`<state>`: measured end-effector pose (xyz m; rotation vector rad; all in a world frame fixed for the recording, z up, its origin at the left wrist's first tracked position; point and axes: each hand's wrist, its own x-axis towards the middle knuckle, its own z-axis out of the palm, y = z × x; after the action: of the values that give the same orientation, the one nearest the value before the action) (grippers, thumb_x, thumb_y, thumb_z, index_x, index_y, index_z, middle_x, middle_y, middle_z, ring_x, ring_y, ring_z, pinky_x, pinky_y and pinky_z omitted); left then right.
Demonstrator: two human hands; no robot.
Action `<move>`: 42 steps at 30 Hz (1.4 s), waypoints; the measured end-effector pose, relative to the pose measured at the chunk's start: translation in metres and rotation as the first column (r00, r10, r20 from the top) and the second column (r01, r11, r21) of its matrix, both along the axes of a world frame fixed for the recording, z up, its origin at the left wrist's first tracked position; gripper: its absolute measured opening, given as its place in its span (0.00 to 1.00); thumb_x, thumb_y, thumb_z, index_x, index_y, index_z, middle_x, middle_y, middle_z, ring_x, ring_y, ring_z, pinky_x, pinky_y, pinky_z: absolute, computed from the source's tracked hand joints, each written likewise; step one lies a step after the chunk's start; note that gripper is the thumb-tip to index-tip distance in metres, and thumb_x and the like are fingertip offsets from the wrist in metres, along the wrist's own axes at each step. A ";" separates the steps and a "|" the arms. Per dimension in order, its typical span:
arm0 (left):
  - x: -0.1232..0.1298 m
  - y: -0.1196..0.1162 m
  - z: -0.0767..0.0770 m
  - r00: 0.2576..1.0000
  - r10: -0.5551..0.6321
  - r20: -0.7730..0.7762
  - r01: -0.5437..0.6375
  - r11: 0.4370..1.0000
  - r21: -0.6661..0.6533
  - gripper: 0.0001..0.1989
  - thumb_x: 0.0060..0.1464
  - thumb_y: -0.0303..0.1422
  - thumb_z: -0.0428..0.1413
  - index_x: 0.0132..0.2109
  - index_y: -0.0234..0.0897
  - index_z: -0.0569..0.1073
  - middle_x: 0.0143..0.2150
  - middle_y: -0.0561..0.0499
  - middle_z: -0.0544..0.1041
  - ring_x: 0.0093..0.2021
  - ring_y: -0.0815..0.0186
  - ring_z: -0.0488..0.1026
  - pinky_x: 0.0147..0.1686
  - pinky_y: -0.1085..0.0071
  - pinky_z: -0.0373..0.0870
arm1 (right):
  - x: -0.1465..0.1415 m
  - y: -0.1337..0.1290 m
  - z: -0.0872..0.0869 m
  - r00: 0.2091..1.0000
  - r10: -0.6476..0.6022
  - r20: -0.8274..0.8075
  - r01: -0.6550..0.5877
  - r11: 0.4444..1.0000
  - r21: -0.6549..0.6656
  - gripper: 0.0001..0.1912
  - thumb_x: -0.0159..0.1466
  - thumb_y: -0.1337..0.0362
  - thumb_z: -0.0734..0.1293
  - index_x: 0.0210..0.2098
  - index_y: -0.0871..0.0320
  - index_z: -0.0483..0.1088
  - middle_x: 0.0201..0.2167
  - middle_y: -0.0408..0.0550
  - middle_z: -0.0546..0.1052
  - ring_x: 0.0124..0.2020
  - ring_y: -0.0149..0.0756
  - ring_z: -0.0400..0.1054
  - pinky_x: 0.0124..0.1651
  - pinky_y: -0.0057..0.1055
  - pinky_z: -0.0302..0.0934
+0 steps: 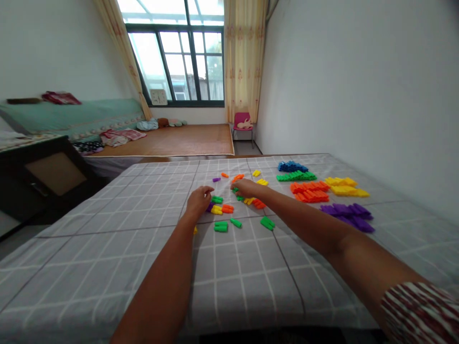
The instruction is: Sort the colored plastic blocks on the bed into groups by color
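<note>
My right hand (247,188) reaches over the middle of a loose scatter of small bright plastic clothespins, fingers bent downward and closed at a green clothespin (239,197). Orange clothespins (258,204) and yellow ones lie partly under that hand. My left hand (198,200) hovers at the left side of the scatter, holding nothing, its fingers bent and a little apart. Just below its fingertips are a green clothespin (217,199), a yellow clothespin (216,209) and a purple one partly hidden by the hand. Closer to me lie several more green clothespins (221,226).
Rows sorted by colour line the table's right side: blue (292,166), green (297,176), orange (309,192), yellow (346,187) and purple (347,216). A grey checked cloth (143,267) covers the table. Beyond stand a bed (193,138) and a pink chair (242,118); a dark cabinet (46,177) is left.
</note>
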<state>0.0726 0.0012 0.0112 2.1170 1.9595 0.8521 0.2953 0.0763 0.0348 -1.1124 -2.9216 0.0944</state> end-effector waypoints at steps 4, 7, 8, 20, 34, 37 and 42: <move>0.000 0.001 -0.003 0.999 -0.004 -0.037 0.003 1.000 -0.024 0.17 0.57 0.27 0.48 0.48 0.37 0.78 0.49 0.47 0.80 0.48 0.61 0.76 0.52 0.67 0.69 | 0.000 -0.003 0.002 0.999 -0.017 -0.052 0.017 1.000 -0.005 0.16 0.58 0.69 0.68 0.47 0.60 0.75 0.44 0.54 0.79 0.43 0.45 0.73 0.43 0.33 0.65; 0.002 0.001 -0.003 0.998 -0.005 -0.067 0.002 0.999 -0.054 0.17 0.58 0.27 0.48 0.48 0.38 0.78 0.50 0.47 0.80 0.50 0.61 0.75 0.52 0.68 0.69 | 0.026 0.006 0.011 0.991 -0.039 -0.126 0.042 0.999 0.019 0.19 0.58 0.68 0.69 0.49 0.57 0.73 0.45 0.51 0.79 0.45 0.42 0.72 0.45 0.31 0.64; 0.002 0.001 -0.003 0.997 -0.003 -0.080 -0.002 0.998 -0.061 0.17 0.58 0.27 0.48 0.48 0.38 0.78 0.50 0.47 0.80 0.50 0.61 0.75 0.52 0.68 0.69 | 0.040 0.012 0.015 0.986 -0.060 -0.154 0.066 0.997 0.029 0.21 0.57 0.68 0.70 0.50 0.56 0.72 0.46 0.50 0.79 0.45 0.40 0.72 0.45 0.31 0.64; 0.003 0.002 -0.002 0.991 -0.019 -0.132 0.007 0.996 -0.090 0.17 0.58 0.29 0.48 0.48 0.38 0.78 0.49 0.47 0.80 0.50 0.60 0.75 0.52 0.67 0.69 | 0.196 0.072 0.012 0.852 -0.523 0.004 0.522 0.852 0.043 0.31 0.56 0.63 0.71 0.59 0.55 0.65 0.50 0.51 0.77 0.50 0.43 0.69 0.46 0.31 0.63; -0.001 0.004 0.006 0.974 0.011 0.225 -0.041 0.991 0.130 0.17 0.53 0.25 0.49 0.45 0.37 0.79 0.44 0.48 0.81 0.44 0.63 0.77 0.49 0.67 0.72 | 0.117 0.053 0.016 0.954 -0.298 -0.033 0.300 0.950 0.093 0.18 0.64 0.61 0.64 0.53 0.54 0.73 0.51 0.50 0.77 0.50 0.41 0.70 0.52 0.34 0.62; -0.006 0.004 0.008 0.944 0.032 0.328 -0.091 0.982 0.165 0.16 0.52 0.25 0.49 0.43 0.37 0.80 0.41 0.49 0.82 0.42 0.65 0.77 0.47 0.69 0.73 | 0.067 0.044 0.004 0.971 -0.236 -0.032 0.238 0.969 0.065 0.17 0.63 0.60 0.65 0.51 0.54 0.73 0.50 0.50 0.78 0.48 0.41 0.72 0.48 0.30 0.62; -0.018 0.006 0.004 0.910 0.081 0.406 -0.148 0.979 0.137 0.16 0.53 0.27 0.49 0.43 0.35 0.80 0.40 0.48 0.82 0.40 0.65 0.77 0.44 0.69 0.73 | 0.023 0.038 -0.015 0.956 -0.292 -0.018 0.293 0.956 0.030 0.20 0.62 0.54 0.66 0.50 0.57 0.72 0.47 0.54 0.78 0.45 0.43 0.72 0.43 0.30 0.62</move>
<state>0.0550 0.0070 0.0154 1.7316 1.8598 1.3879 0.3180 0.1139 0.0196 -1.5158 -2.6980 0.0504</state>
